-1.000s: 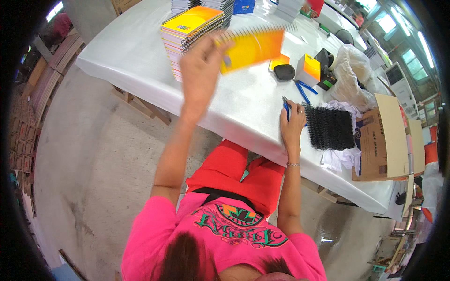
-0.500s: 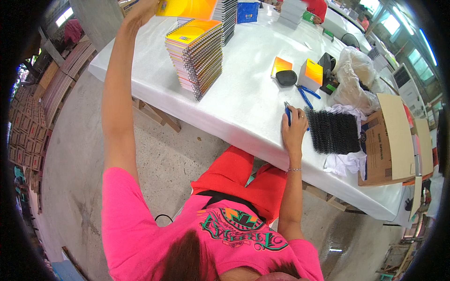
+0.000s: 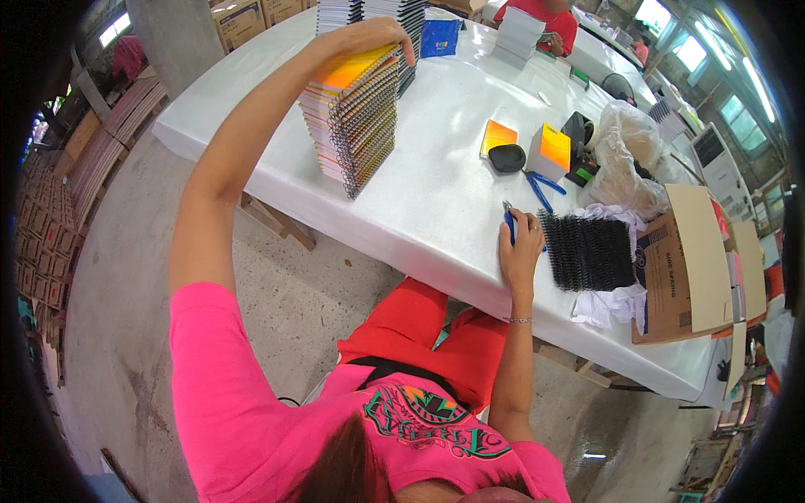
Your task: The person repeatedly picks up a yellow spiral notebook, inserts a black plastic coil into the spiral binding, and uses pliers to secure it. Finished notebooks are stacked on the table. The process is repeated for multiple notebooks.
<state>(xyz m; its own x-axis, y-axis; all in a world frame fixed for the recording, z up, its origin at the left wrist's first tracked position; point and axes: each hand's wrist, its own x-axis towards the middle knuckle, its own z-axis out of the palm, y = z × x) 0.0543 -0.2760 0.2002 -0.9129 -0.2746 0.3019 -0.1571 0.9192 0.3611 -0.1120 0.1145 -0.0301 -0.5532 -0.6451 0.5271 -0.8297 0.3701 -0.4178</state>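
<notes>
A tall stack of spiral notebooks (image 3: 352, 126) with yellow-orange covers stands on the white table to the left. My left hand (image 3: 373, 35) lies across its top, fingers bent down over the coil-bound edge of the uppermost notebook; the thumb is hidden. At the table's near side, my right hand (image 3: 521, 243) is closed around blue-handled pliers (image 3: 508, 215), their tip pointing away from me. Black binding coils (image 3: 591, 251) lie in a mass just right of that hand. A second pair of blue-handled pliers (image 3: 543, 191) rests farther back beside a black rounded object (image 3: 506, 158).
An orange card (image 3: 500, 134) and a yellow-orange block (image 3: 551, 151) sit beyond the pliers. A clear plastic bag (image 3: 629, 159) and an open cardboard box (image 3: 679, 272) crowd the right. Behind the stack are more coil-bound books (image 3: 340, 15). A person in red (image 3: 563, 29) works across the table.
My left hand has come down from the upper left, bringing a yellow-orange notebook onto the stack. My right hand stays on the pliers. The view has shifted slightly.
</notes>
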